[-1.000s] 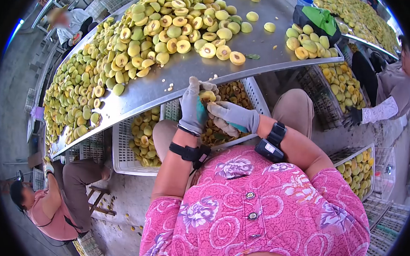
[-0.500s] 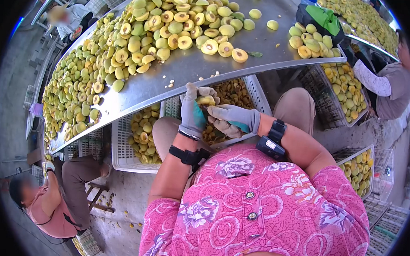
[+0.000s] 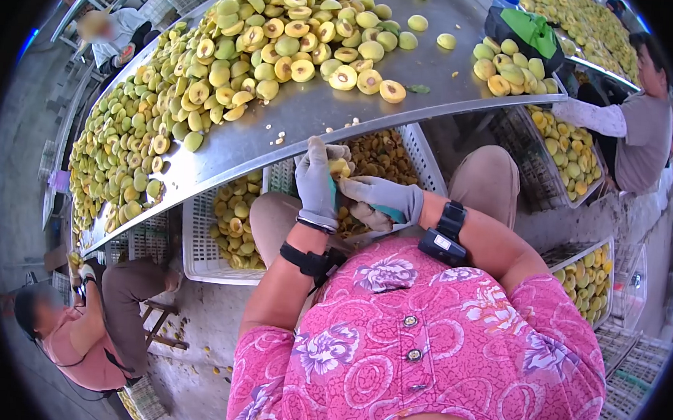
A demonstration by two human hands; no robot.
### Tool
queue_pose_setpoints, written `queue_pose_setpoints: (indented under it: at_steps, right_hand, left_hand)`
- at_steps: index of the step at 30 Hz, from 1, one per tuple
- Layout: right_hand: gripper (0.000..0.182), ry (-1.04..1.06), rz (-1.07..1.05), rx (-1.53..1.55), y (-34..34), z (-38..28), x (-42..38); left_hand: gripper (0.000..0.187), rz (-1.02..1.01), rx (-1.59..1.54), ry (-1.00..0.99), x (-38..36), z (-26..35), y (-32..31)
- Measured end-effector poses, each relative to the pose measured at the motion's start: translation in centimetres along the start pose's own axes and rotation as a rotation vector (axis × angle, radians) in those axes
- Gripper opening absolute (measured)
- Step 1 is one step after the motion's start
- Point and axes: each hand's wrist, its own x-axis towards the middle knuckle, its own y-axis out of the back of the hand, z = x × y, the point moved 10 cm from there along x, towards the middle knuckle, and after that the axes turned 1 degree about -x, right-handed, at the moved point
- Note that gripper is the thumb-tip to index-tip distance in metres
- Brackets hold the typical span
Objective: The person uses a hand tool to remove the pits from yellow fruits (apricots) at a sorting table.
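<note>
Both my hands wear grey gloves with teal patches and are close together just below the metal table edge. My left hand [image 3: 317, 185] is closed around a yellow-green apricot-like fruit [image 3: 342, 168], partly covered by its fingers. My right hand [image 3: 386, 200] has its thumb and fingers pinched against the near side of that fruit; what else lies between them is hidden. Beneath the hands stands a white crate [image 3: 428, 163] of brownish-orange pits or scraps [image 3: 385, 153]. To its left a second white crate [image 3: 197, 260] holds yellow fruit halves [image 3: 238, 224].
A large heap of whole and halved fruit [image 3: 230, 67] covers the left of the metal table [image 3: 405, 69]. A smaller pile [image 3: 511, 71] lies at its right corner beside a dark bag [image 3: 513, 29]. Co-workers sit at left and right, with fruit crates [image 3: 564, 150] nearby.
My hands have shifted slightly, and the fruit between them shows a different side. The right co-worker's arm has moved up toward the table; the left co-worker's hands have shifted.
</note>
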Motion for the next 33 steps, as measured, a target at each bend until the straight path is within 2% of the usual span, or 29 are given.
queue_pose_setpoints:
  at_steps: [2, 4, 5, 7, 11, 13, 14, 16, 17, 19, 20, 22, 23, 25, 26, 27, 28, 30, 32, 33]
  right_hand:
    - [0.04, -0.03, -0.034, 0.04, -0.4, 0.1, -0.1]
    - [0.04, -0.068, -0.101, 0.095, -1.2, 0.0, -0.7]
    - [0.041, -0.066, -0.111, 0.119, -1.1, 0.2, -0.7]
    - [0.04, -0.093, -0.14, 0.137, -1.0, 0.6, -0.7]
    - [0.036, -0.105, -0.285, 0.239, -2.3, 0.7, -0.9]
    - [0.036, -0.084, -0.362, 0.317, -3.0, 0.8, -1.0]
    - [0.036, -0.059, -0.436, 0.396, -3.6, 0.5, -1.1]
    - [0.036, -0.074, -0.478, 0.457, -3.6, 1.0, -0.8]
    - [0.037, -0.085, -0.516, 0.521, -3.9, 0.9, -0.8]
    - [0.038, -0.086, -0.573, 0.547, -4.2, 0.7, -1.0]
    - [0.038, -0.087, -0.622, 0.576, -4.8, 0.5, -1.3]
    - [0.039, -0.065, -0.654, 0.563, -5.3, 0.1, -1.7]
    - [0.04, -0.04, -0.676, 0.541, -5.3, -0.4, -1.9]
    - [0.04, -0.036, -0.626, 0.623, -3.4, 0.2, -1.4]
    - [0.041, -0.043, -0.573, 0.704, -2.1, 0.7, -0.7]
    - [0.038, 0.02, -0.49, 0.646, -0.6, 1.1, 0.3]
    - [0.038, 0.032, -0.498, 0.652, -0.8, 0.9, 0.3]
    - [0.036, 0.068, -0.337, 0.643, -0.2, 0.5, 1.2]
    - [0.038, 0.1, -0.318, 0.588, -0.3, -0.2, 1.5]
    - [0.039, 0.123, -0.27, 0.558, 0.0, -0.6, 1.5]
  left_hand:
    - [0.051, 0.017, 0.0, -0.034, -0.1, 0.5, 0.2]
    - [0.051, -0.104, -0.246, 0.05, -0.4, 0.3, -1.5]
    - [0.051, -0.104, -0.246, 0.051, -0.5, 0.4, -1.5]
    - [0.051, -0.213, -0.05, 0.05, -0.7, 0.8, -2.1]
    - [0.052, -0.302, 0.012, 0.024, -0.9, 0.9, -2.7]
    - [0.052, -0.367, -0.164, 0.089, -1.2, 0.6, -3.2]
    - [0.052, -0.363, -0.162, 0.086, -1.4, 0.6, -3.3]
    - [0.05, -0.307, -0.43, 0.177, -1.7, 0.0, -3.7]
    - [0.05, -0.303, -0.426, 0.172, -1.6, -0.2, -3.6]
    - [0.046, -0.269, -0.823, 0.299, -1.4, -1.8, -3.3]
    - [0.046, -0.262, -0.817, 0.298, -1.4, -1.9, -2.9]
    - [0.044, -0.155, -0.634, 0.167, -0.5, -0.9, -0.4]
    - [0.043, -0.01, -0.615, 0.122, -0.2, -0.3, 2.6]
    - [0.038, 0.124, -0.255, -0.015, -0.1, 3.0, 10.5]
    - [0.034, 0.116, 0.083, -0.111, 0.1, 5.4, 13.8]
    - [0.032, 0.243, 0.313, -0.203, -0.2, 7.8, 16.1]
    - [0.03, 0.374, 0.544, -0.291, -0.6, 9.9, 17.2]
    - [0.03, 0.405, 0.9, -0.416, 0.0, 13.1, 14.0]
    - [0.031, 0.234, 0.854, -0.343, 2.8, 12.3, 8.9]
    - [0.034, 0.161, 1.016, -0.415, 4.3, 12.0, 5.7]
